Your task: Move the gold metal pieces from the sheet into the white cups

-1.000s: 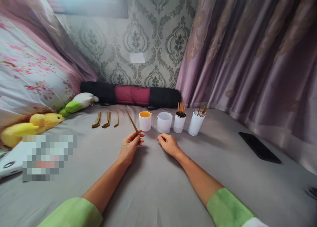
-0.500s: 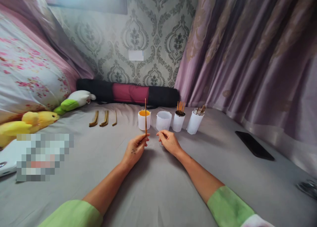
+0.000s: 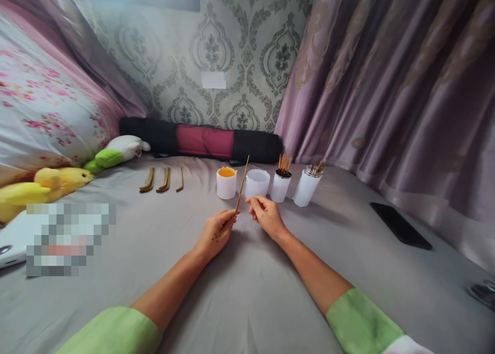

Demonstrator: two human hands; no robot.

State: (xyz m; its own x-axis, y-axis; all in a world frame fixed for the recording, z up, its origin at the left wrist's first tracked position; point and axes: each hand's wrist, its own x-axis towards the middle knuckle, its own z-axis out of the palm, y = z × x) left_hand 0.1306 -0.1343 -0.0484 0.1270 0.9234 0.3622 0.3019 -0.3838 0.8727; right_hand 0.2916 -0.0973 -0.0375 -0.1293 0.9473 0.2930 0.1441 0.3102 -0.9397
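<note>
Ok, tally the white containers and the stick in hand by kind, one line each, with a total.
Wide white pots: 2
Narrow white containers: 2
Stick in the left hand: 1
Total: 5

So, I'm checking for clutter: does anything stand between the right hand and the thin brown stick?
Nothing visible: only a gap separates the right hand from the thin brown stick. The left hand grips the stick's lower end.
</note>
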